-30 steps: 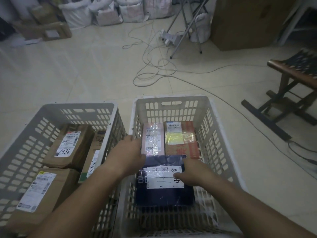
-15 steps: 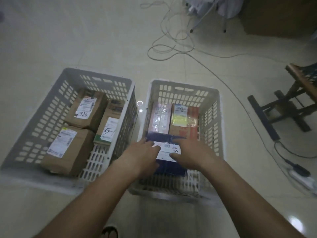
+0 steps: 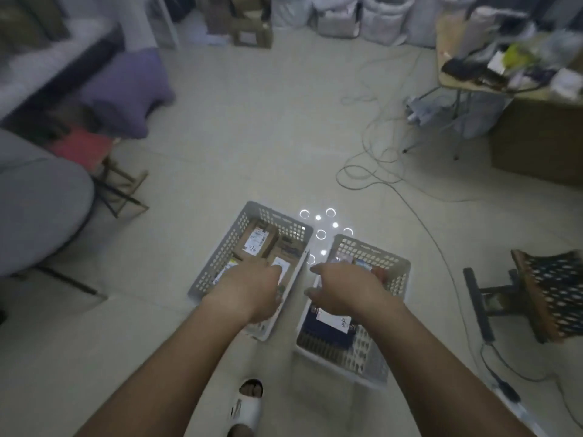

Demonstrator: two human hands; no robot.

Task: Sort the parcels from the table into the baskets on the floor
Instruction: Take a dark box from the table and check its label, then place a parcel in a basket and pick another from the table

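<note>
Head view: empty, loose-fingered hands over dark parcel, long axis along basket.

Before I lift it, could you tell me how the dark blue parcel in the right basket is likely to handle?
The dark blue parcel looks like a flat plastic mailer, so it will probably flex and feel light. Its smooth film may be slippery. It lies flat in the right basket, so it should not roll.
</note>
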